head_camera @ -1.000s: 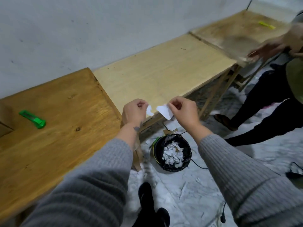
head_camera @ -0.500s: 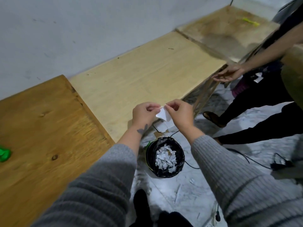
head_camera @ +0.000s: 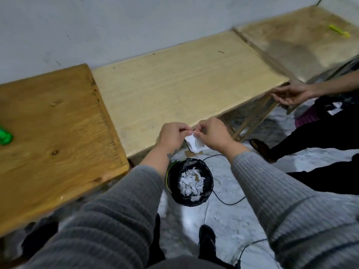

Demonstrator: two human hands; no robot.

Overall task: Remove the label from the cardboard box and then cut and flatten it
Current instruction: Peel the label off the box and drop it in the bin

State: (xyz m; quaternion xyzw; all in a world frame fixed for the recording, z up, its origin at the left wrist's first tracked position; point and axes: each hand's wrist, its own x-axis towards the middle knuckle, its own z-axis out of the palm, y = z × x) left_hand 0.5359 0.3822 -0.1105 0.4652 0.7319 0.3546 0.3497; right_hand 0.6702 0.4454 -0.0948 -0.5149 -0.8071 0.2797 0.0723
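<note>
A white paper label point(head_camera: 194, 143) hangs between my two hands, above the floor just off the pale table's front edge. My left hand point(head_camera: 173, 134) pinches its upper left corner. My right hand point(head_camera: 212, 134) pinches it from the right, fingertips almost touching the left ones. Below them a black bin point(head_camera: 189, 185) holds several torn white paper scraps. No cardboard box is in view. A green cutter point(head_camera: 4, 135) lies at the far left edge of the darker wooden table point(head_camera: 58, 123).
The pale wooden table point(head_camera: 184, 84) stands in the middle, a worn third table point(head_camera: 301, 45) with a yellow tool point(head_camera: 339, 33) beyond it. Another person's hand point(head_camera: 289, 94) reaches in at right, their legs on the white floor. A black cable point(head_camera: 223, 199) runs by the bin.
My hands stay pinched on the label close together. The view has shifted, and the other person's hand remains near the pale table's right corner.
</note>
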